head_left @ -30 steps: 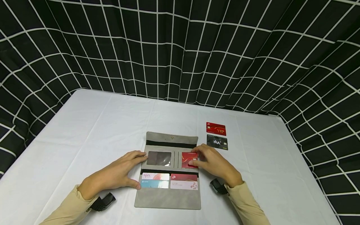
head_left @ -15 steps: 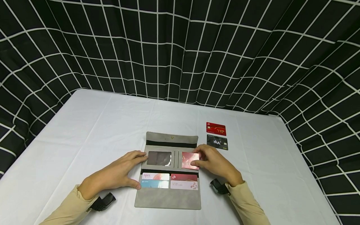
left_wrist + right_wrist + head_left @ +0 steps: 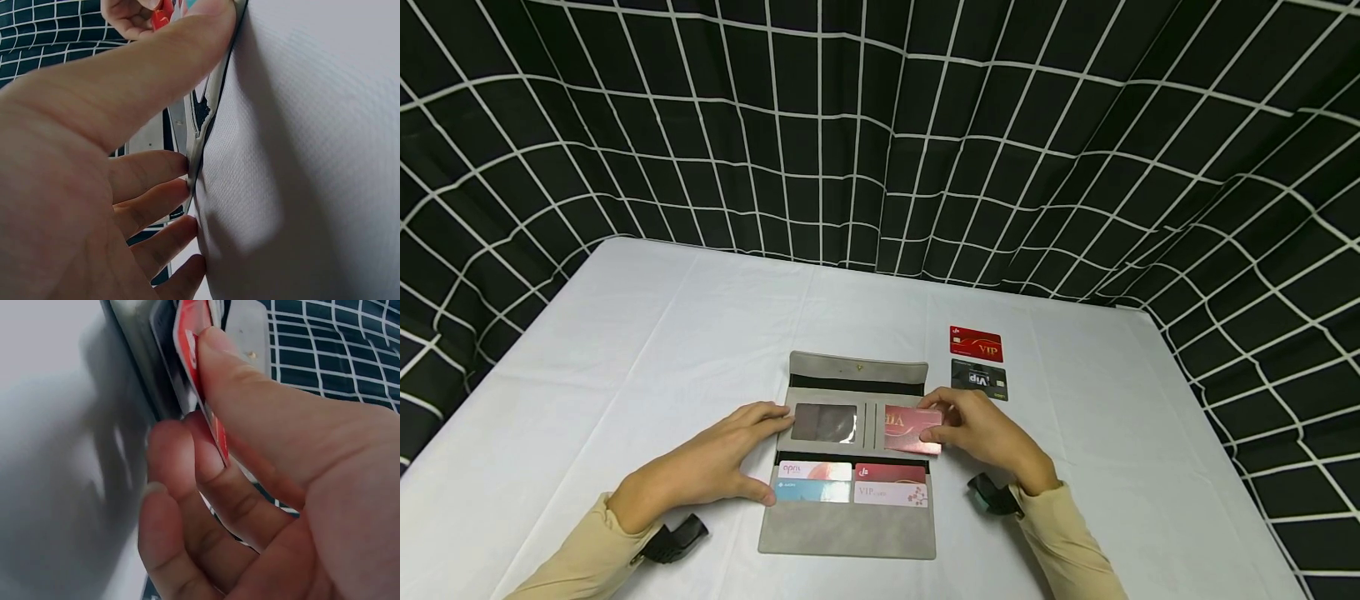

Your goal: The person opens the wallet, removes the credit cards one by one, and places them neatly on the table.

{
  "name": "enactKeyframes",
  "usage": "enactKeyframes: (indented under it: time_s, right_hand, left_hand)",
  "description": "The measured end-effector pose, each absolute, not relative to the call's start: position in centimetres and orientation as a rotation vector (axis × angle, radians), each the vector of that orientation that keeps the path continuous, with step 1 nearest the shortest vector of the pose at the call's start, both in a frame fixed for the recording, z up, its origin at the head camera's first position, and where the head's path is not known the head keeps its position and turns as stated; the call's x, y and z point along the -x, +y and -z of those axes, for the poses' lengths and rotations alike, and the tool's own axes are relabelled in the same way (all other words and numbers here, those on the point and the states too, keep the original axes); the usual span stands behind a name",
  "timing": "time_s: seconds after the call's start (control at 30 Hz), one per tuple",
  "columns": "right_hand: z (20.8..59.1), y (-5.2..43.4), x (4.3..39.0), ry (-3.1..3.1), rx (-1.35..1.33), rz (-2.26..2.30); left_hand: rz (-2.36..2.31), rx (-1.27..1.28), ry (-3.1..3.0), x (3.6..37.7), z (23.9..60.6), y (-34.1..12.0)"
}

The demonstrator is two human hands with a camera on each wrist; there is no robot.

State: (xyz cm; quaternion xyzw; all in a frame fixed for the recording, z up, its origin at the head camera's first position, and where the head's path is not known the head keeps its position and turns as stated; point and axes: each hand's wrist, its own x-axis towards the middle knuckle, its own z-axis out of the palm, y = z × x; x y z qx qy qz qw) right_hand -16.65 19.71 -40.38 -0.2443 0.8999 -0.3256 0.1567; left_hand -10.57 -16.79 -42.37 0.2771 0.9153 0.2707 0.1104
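Observation:
A grey wallet (image 3: 850, 525) lies open flat on the white table (image 3: 625, 350). My left hand (image 3: 730, 454) rests on its left edge, fingers straight and thumb by the lower card slots, pressing the wallet's edge (image 3: 195, 156). My right hand (image 3: 981, 433) pinches a red VIP card (image 3: 912, 428) between thumb and fingers over the upper right slot; the red card (image 3: 200, 369) is partly out of the pocket. The lower slots hold several cards (image 3: 850, 483).
A red VIP card (image 3: 976, 343) and a black VIP card (image 3: 979, 379) lie on the table right of the wallet. A black cloth with a white grid (image 3: 880, 133) surrounds the table on three sides.
My right hand has drawn the red card rightward out of the upper right slot. The left hand has stayed still on the wallet.

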Motion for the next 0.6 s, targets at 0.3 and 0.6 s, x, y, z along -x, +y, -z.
enactKeyframes:
  time_s: [0.3,0.6]
  right_hand:
    - [39.4,20.8,16.8,2.548,0.63,0.974]
    - [38.6,21.7,17.0,2.55,0.578,1.047]
  left_hand:
    - [-0.799,-0.804,2.683,10.6,42.3,-16.8]
    - [-0.802,-0.797,2.673,10.6,42.3,-16.8]
